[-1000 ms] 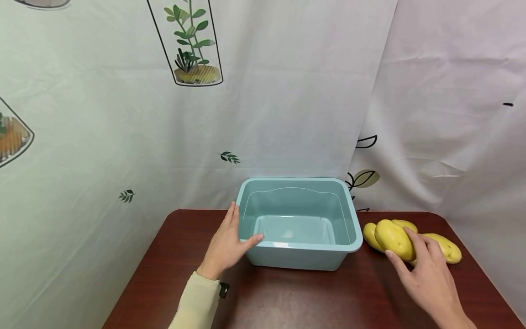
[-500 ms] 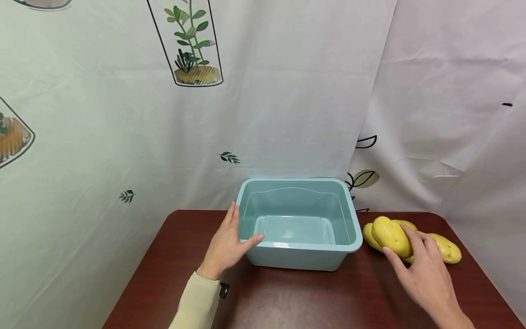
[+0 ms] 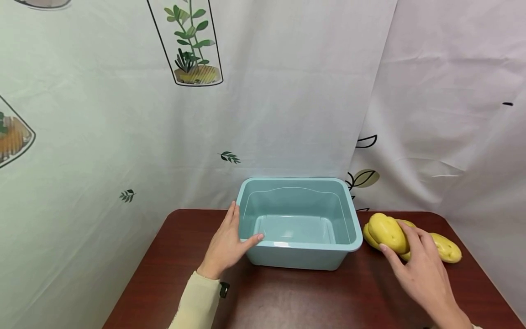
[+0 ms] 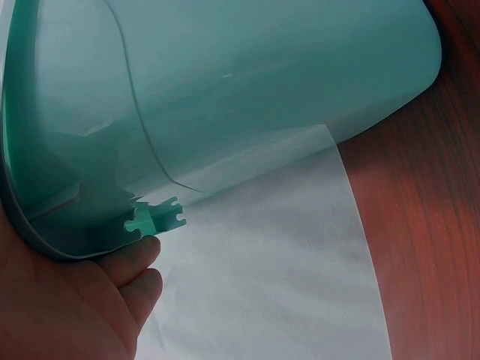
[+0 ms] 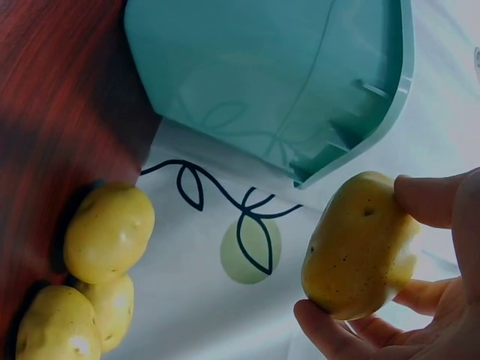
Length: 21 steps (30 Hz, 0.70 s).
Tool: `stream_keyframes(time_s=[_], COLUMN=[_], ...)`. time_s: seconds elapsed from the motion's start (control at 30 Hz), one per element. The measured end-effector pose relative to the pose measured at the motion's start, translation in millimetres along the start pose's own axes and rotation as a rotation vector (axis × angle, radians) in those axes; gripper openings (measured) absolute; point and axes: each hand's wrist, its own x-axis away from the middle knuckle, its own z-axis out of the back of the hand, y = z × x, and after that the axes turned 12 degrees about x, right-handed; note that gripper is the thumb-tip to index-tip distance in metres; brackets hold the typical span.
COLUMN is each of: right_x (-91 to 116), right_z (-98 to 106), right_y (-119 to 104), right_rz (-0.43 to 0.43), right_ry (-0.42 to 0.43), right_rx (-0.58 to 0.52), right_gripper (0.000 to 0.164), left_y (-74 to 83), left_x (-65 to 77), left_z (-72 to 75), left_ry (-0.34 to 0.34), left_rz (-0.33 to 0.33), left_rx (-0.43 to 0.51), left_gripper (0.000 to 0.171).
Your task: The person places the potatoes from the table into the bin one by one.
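Observation:
A light blue-green plastic bin (image 3: 296, 257) stands on the table with its open top up and nothing inside. My left hand (image 3: 223, 249) rests at its near left corner. The thumb lies over the front rim, and straight fingers (image 4: 132, 262) touch the left side just below the rim. On the other side, my right hand (image 3: 427, 272) holds a yellow potato (image 5: 356, 247) between thumb and fingertips, lifted above the others. Several more potatoes (image 3: 445, 249) lie on the table right of the bin, partly hidden behind that hand and the held potato.
The dark red-brown table (image 3: 172, 274) has rounded far corners. White cloth (image 3: 287, 114) printed with plants and leaves hangs behind it and at both sides, close behind the bin.
My right hand has moved slightly left and up with the potato, away from the others and nearer the bin. The left hand and the bin have stayed put.

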Motion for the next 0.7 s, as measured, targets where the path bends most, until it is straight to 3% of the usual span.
stream_keyframes(time_s=[0.33, 0.7], right_x=[-2.5, -4.8], right_z=[-1.2, -1.3], right_y=[-4.7, -13.7], right_rz=[0.038, 0.008], right_ry=[0.06, 0.029], right_rx=[-0.043, -0.026], right_gripper=[0.066, 0.069], left_y=[0.0, -0.1], left_x=[1.5, 0.9], left_z=[0.9, 0.4], left_ry=[0.009, 0.012], left_rz=[-0.018, -0.019], left_rx=[-0.005, -0.012], left_gripper=[0.116, 0.116])
